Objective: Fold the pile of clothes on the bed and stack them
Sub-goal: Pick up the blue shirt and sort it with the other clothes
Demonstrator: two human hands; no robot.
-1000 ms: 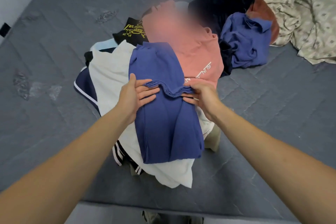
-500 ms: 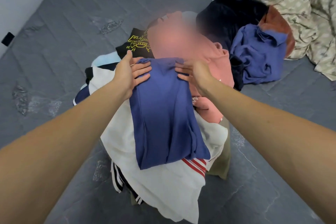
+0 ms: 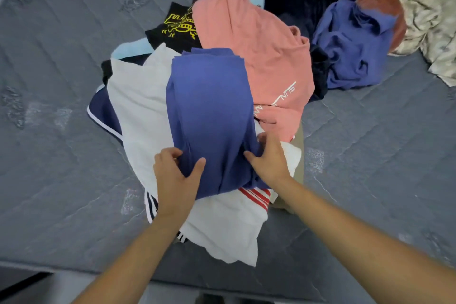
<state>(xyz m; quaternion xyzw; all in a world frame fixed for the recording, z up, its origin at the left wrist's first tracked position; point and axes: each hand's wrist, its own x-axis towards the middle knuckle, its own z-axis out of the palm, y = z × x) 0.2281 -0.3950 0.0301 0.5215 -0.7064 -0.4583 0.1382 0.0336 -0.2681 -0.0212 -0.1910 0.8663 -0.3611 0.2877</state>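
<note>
Both hands grip the near end of a folded blue cotton garment [image 3: 209, 116] atop the pile: left hand [image 3: 176, 177] and right hand [image 3: 270, 159], fingers curled into the cloth.

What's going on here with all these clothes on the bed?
A person is sorting laundry on a grey mattress. Both hands hold the near end of a folded blue garment: the left hand grips its left edge, the right hand its right. It lies on top of a loose pile that includes a white garment and a pink shirt.
</note>
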